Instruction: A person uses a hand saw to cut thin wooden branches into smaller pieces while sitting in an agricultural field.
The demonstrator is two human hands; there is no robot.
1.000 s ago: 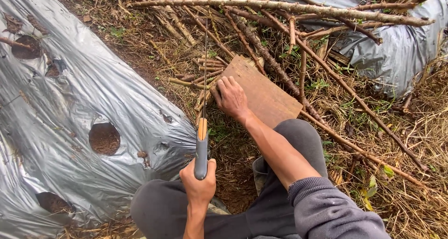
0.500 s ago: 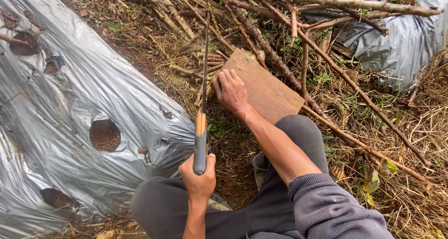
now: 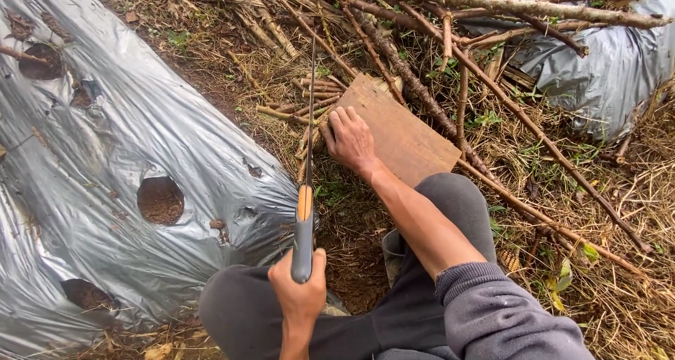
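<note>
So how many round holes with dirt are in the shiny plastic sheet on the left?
4 clear holes: one top left, a small one beside it, one mid-sheet, one bottom left. More may lie outside the picture or in folds of the plastic sheet.

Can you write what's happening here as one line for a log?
left hand: grips knife, blade up | right hand: flat on wooden board | beside: silver plastic sheet

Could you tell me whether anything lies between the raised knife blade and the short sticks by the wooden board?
Nothing visible does. The left hand holds the knife edge-on above the short sticks; the right hand rests on the wooden board just beside them, close to the blade's line.
</note>
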